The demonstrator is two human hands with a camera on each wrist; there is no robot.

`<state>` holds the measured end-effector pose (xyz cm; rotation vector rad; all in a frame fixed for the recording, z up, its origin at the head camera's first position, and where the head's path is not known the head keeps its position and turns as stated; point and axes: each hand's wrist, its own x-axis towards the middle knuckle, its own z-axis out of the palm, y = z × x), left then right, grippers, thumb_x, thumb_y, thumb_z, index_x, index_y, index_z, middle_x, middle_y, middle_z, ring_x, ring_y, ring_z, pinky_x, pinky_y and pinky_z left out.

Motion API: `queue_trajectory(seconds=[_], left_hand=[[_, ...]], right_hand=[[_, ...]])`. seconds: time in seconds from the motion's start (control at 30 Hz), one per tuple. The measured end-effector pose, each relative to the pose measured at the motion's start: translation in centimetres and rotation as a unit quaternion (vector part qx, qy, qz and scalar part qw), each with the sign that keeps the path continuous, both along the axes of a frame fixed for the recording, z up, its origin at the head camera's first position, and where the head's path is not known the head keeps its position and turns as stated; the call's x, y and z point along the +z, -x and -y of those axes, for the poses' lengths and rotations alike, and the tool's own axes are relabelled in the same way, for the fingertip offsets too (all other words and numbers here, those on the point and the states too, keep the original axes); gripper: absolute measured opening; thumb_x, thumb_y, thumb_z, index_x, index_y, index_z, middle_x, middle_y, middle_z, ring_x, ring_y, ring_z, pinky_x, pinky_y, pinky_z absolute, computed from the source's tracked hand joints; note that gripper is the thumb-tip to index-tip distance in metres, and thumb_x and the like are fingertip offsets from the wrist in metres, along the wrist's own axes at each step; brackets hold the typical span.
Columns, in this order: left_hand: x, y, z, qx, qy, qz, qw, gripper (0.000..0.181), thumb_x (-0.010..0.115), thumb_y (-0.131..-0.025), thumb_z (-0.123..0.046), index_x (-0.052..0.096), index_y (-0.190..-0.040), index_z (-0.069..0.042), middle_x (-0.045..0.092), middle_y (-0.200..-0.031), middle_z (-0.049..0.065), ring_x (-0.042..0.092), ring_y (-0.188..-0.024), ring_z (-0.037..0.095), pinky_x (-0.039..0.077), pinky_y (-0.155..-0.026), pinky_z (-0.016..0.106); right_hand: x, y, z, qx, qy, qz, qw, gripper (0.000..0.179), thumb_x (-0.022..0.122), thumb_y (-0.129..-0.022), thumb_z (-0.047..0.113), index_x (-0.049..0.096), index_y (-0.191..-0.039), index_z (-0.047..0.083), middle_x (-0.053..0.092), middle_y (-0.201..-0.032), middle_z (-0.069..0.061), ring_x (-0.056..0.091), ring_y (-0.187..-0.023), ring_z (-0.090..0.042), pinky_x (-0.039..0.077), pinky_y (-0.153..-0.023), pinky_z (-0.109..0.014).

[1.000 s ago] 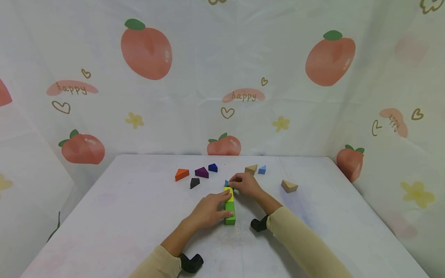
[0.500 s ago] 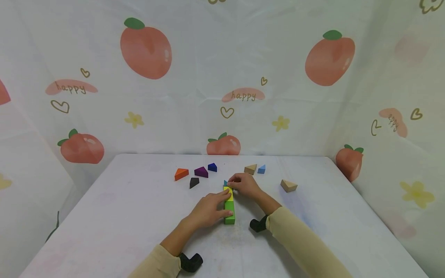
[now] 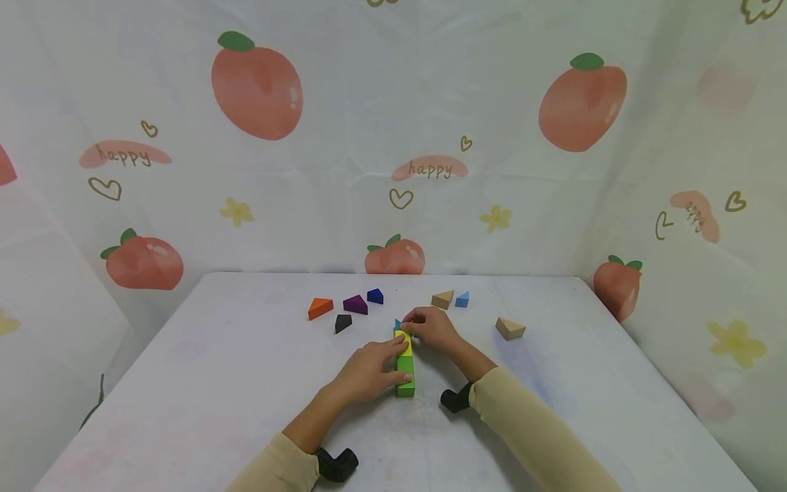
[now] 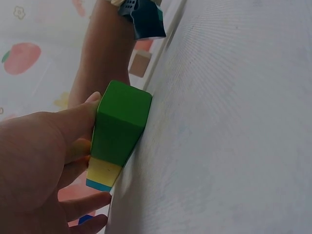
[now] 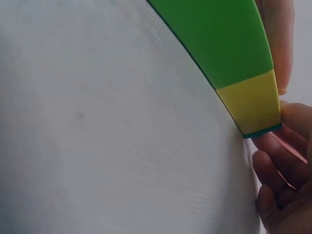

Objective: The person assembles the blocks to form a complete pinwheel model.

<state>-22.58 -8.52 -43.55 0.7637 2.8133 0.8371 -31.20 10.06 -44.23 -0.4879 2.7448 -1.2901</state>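
A green block [image 3: 405,377] and a yellow block [image 3: 403,346] lie end to end in a row on the table, with a small teal triangular block [image 3: 397,324] at the far end. My left hand [image 3: 367,372] rests on the row from the left, its thumb on the green block and its fingers reaching over the yellow one. From the right, my right hand [image 3: 435,326] pinches the teal block, largely covering it. In the right wrist view only a thin teal strip shows past the yellow block, beside curled fingers [image 5: 273,171].
Back left on the table [image 3: 246,383] lie orange [image 3: 320,309], purple [image 3: 355,305], dark blue [image 3: 375,296] and black [image 3: 343,323] blocks. Toward the right are two wooden triangular blocks [image 3: 443,299] [image 3: 510,329] and a light blue one [image 3: 462,299]. A patterned cloth [image 3: 344,137] hangs behind.
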Motion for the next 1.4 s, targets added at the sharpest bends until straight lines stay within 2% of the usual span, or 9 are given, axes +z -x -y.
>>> queue_trajectory(seconds=[0.27, 0.43, 0.9, 1.3, 1.4], left_hand=[[0.1, -0.1, 0.1, -0.003, -0.012, 0.001, 0.9999, 0.064, 0.067, -0.090, -0.043, 0.049, -0.145, -0.016, 0.046, -0.148, 0.001, 0.043, -0.133, 0.030, 0.037, -0.105, 0.052], [0.1, -0.1, 0.2, 0.001, -0.010, 0.002, 0.9999, 0.064, 0.067, -0.090, -0.044, 0.048, -0.145, -0.016, 0.045, -0.148, 0.000, 0.043, -0.134, 0.029, 0.036, -0.106, 0.051], [-0.3, 0.2, 0.1, -0.001, -0.012, 0.001, 0.9999, 0.065, 0.067, -0.090, -0.045, 0.048, -0.145, -0.016, 0.045, -0.148, 0.000, 0.043, -0.133, 0.029, 0.037, -0.106, 0.052], [-0.4, 0.2, 0.0, 0.004, -0.007, 0.006, 0.9999, 0.066, 0.067, -0.090, -0.046, 0.048, -0.145, -0.017, 0.041, -0.151, -0.002, 0.042, -0.134, 0.028, 0.036, -0.106, 0.050], [-0.3, 0.2, 0.0, 0.004, -0.006, 0.005, 1.0000, 0.065, 0.067, -0.090, -0.046, 0.048, -0.145, -0.017, 0.041, -0.151, -0.002, 0.041, -0.135, 0.027, 0.036, -0.107, 0.049]], right_hand=[[0.0, -0.1, 0.1, 0.000, 0.003, -0.007, 1.0000, 0.010, 0.071, -0.090, 0.020, 0.074, -0.093, 0.010, 0.064, -0.079, 0.003, 0.053, -0.073, -0.015, 0.045, -0.063, -0.027], [0.2, -0.1, 0.2, -0.003, 0.005, 0.003, 1.0000, 0.011, 0.071, -0.091, 0.021, 0.074, -0.093, 0.010, 0.064, -0.079, 0.002, 0.053, -0.073, -0.016, 0.045, -0.063, -0.027], [0.0, -0.1, 0.0, -0.007, 0.000, 0.003, 1.0000, 0.010, 0.070, -0.092, 0.022, 0.074, -0.092, 0.012, 0.063, -0.080, 0.003, 0.053, -0.075, -0.016, 0.045, -0.065, -0.028], [1.1, -0.1, -1.8, -0.042, -0.010, 0.001, 0.9991, 0.012, 0.067, -0.094, 0.022, 0.073, -0.096, 0.012, 0.065, -0.083, 0.002, 0.056, -0.075, -0.017, 0.050, -0.063, -0.028], [1.4, 0.1, -2.4, -0.049, -0.019, -0.015, 0.9985, 0.012, 0.068, -0.093, 0.021, 0.073, -0.096, 0.011, 0.066, -0.084, 0.002, 0.056, -0.075, -0.016, 0.050, -0.064, -0.027]])
